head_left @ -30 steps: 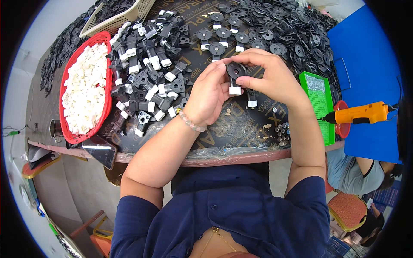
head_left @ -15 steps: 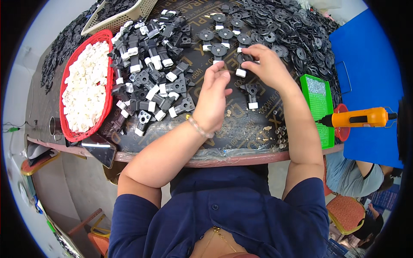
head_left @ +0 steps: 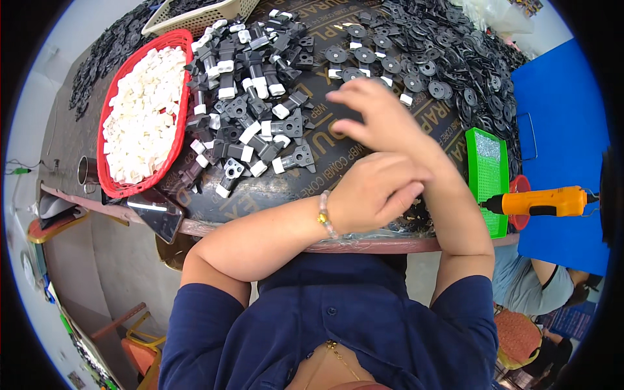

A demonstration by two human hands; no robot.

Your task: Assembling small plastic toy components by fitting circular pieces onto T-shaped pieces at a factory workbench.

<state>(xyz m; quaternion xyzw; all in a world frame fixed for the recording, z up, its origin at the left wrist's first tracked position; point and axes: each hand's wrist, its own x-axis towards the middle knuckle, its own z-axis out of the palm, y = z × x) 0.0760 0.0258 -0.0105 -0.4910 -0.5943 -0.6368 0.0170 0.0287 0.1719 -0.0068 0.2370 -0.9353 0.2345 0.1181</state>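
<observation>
Black piles (head_left: 455, 58) flank right hand (head_left: 383, 117), fingers (head_left: 344, 99) wide; I can't tell left hand (head_left: 370, 195). Disc parts (head_left: 335, 54) lie fore-aft, white ends (head_left: 335, 73) nearward.

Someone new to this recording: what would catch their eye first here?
Probably the red basket heaped with white pieces, at the left of the table. Next, the orange power tool at the right, in front of the blue panel. Mid-picture, the left hand, a bracelet on its wrist, shows below the right hand.
</observation>
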